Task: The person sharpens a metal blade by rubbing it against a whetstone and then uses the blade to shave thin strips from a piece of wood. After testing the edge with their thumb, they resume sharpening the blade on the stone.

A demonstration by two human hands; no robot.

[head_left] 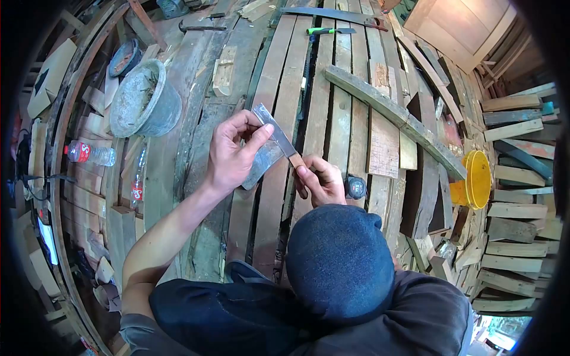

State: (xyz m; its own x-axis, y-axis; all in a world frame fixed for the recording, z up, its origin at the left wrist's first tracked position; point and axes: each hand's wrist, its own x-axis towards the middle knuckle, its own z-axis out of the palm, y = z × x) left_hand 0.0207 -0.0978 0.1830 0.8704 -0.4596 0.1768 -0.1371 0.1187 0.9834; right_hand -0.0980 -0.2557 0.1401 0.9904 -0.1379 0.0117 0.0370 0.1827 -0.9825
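Observation:
My left hand (233, 155) pinches the upper part of a flat steel chisel (278, 134), with the thumb lying on its metal face. At the chisel's lower, brownish end, my right hand (321, 180) closes thumb and fingers around it. The chisel is tilted, its bright metal tip pointing up and left. Beneath it, partly hidden by my left hand, lies a grey flat piece (261, 166) on the planks. A dark tape measure (356, 187) sits just right of my right hand. My capped head covers part of the lower view.
A long wooden beam (395, 121) lies diagonally over the planks. A handsaw (332, 14), a green-handled tool (330, 31) and a hammer (202, 28) lie farther off. Left are a grey bucket (169, 110) and bottles (90, 153); right, a yellow bucket (477, 179) and stacked wood (515, 228).

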